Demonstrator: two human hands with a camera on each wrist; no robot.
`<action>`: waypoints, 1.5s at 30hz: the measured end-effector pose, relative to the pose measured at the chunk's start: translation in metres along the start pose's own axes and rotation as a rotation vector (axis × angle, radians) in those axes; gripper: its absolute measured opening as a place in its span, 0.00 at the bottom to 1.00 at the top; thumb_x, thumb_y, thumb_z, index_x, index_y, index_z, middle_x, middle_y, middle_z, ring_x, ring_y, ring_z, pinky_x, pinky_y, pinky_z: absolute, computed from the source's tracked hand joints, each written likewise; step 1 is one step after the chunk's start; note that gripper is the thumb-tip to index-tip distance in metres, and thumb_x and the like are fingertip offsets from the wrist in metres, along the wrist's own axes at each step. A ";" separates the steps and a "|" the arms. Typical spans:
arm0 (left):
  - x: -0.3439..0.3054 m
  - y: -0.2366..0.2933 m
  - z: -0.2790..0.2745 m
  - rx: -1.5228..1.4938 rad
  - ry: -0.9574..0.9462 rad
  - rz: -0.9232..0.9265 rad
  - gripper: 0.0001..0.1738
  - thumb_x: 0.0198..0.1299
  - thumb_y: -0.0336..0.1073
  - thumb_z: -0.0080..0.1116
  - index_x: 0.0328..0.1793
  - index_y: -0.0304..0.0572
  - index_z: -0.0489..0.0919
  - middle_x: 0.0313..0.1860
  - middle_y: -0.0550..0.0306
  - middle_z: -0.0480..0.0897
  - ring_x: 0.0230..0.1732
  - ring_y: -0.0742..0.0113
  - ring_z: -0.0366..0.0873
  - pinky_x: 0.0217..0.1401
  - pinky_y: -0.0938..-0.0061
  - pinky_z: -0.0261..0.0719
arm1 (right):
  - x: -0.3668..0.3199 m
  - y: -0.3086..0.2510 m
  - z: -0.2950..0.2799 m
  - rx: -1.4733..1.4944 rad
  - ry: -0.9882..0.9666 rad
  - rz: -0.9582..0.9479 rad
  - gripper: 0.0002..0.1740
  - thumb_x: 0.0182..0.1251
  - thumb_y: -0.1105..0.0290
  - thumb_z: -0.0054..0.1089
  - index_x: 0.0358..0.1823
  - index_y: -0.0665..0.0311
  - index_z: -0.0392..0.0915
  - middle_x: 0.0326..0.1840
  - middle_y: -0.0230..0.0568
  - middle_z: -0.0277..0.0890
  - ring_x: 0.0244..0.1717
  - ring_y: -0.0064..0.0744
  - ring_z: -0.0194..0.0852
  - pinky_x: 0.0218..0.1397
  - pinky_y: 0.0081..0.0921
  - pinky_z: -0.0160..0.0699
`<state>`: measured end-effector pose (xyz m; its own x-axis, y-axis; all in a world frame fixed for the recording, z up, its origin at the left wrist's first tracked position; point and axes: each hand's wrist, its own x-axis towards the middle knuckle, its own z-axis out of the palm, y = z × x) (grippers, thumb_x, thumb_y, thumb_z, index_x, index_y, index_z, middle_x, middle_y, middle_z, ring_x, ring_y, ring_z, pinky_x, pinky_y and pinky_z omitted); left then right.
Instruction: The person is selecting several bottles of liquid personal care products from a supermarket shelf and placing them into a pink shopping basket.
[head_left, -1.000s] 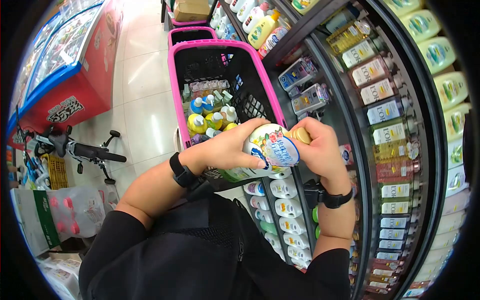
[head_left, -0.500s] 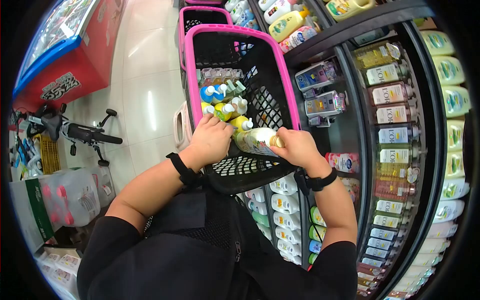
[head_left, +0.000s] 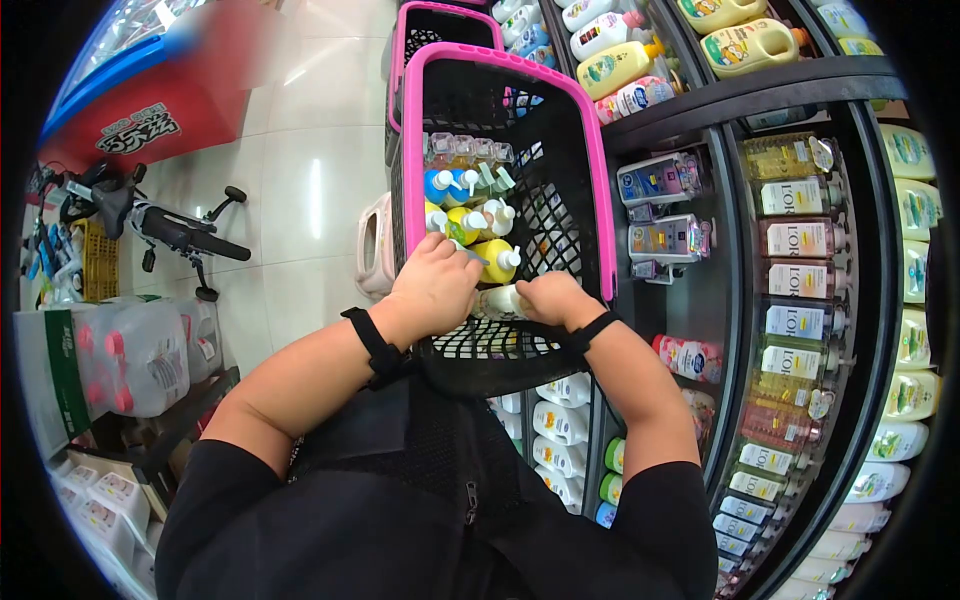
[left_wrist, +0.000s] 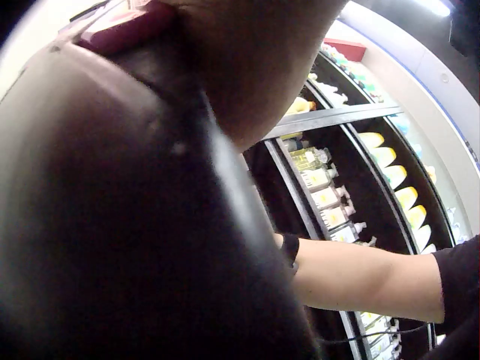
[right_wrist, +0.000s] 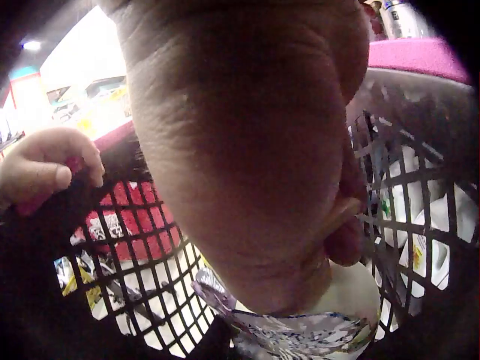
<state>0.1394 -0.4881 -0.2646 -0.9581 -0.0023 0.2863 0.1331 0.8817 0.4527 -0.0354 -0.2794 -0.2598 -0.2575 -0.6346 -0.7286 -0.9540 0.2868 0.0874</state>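
Note:
The right hand (head_left: pixel 555 300) grips a pale bottle (head_left: pixel 503 300) by its top, low inside the near end of a black basket with a pink rim (head_left: pixel 606 225). In the right wrist view the right hand (right_wrist: pixel 247 150) covers the bottle's neck, and its patterned label (right_wrist: pixel 307 334) shows below. The left hand (head_left: pixel 436 287) curls over the basket's left rim; in the right wrist view, the left hand (right_wrist: pixel 52 166) has its fingers bent over that edge. Beside the hands, yellow pump bottles (head_left: pixel 497 260) and blue ones (head_left: pixel 437 186) stand in the basket.
Shelves of bottles (head_left: pixel 790 238) line the right side. A second pink-rimmed basket (head_left: pixel 450 12) stands beyond. To the left are a red freezer (head_left: pixel 200 100), a small bicycle (head_left: pixel 175 228) on the tiled floor (head_left: pixel 300 200), and wrapped plastic jugs (head_left: pixel 140 360).
The right hand has lowered the bottle from in front of the body into the basket. The left hand has let go of the bottle and moved to the basket's left rim.

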 end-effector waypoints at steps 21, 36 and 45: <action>0.013 0.015 -0.006 0.183 -0.095 0.029 0.14 0.49 0.42 0.66 0.39 0.43 0.82 0.37 0.54 0.84 0.46 0.54 0.81 0.64 0.57 0.70 | 0.130 0.013 0.149 0.156 -0.083 0.193 0.17 0.60 0.64 0.65 0.51 0.53 0.89 0.55 0.42 0.87 0.56 0.44 0.86 0.56 0.42 0.83; 0.009 0.016 0.001 0.335 -0.268 0.077 0.15 0.53 0.46 0.68 0.42 0.46 0.85 0.37 0.53 0.86 0.46 0.52 0.82 0.65 0.54 0.68 | 0.045 0.015 0.020 0.381 0.234 0.056 0.22 0.54 0.58 0.70 0.51 0.56 0.88 0.50 0.47 0.87 0.53 0.52 0.85 0.55 0.45 0.83; 0.004 0.007 0.005 0.236 -0.127 0.118 0.12 0.55 0.41 0.68 0.41 0.43 0.85 0.36 0.51 0.87 0.43 0.48 0.82 0.58 0.56 0.72 | -0.128 -0.008 -0.002 0.799 1.058 0.073 0.23 0.56 0.58 0.68 0.49 0.64 0.78 0.42 0.53 0.83 0.46 0.58 0.83 0.49 0.50 0.81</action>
<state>0.1352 -0.4795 -0.2646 -0.9655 0.1531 0.2109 0.1975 0.9578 0.2090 0.0050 -0.2021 -0.1656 -0.6460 -0.7443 0.1696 -0.6750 0.4532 -0.5822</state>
